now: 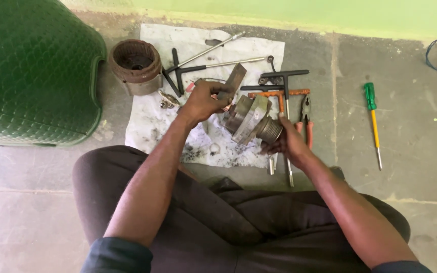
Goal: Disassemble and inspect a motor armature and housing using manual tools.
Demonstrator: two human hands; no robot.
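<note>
The person sits on the floor (405, 126) with a white cloth (153, 116) spread in front, so that the dirty parts and tools stay together and off the concrete. The right hand (289, 144) closes its fingers around the ribbed end of a metal motor part (251, 119) and holds it tilted above the cloth, probably to keep it steady. The left hand (203, 101) grips a flat metal bar (234, 78) set against the top of the part, as if for prying. A copper-wound stator (135, 65) stands at the cloth's corner, T-wrenches (284, 81) and pliers (306, 116) lie beside it, and a green screwdriver (373, 116) lies apart.
</note>
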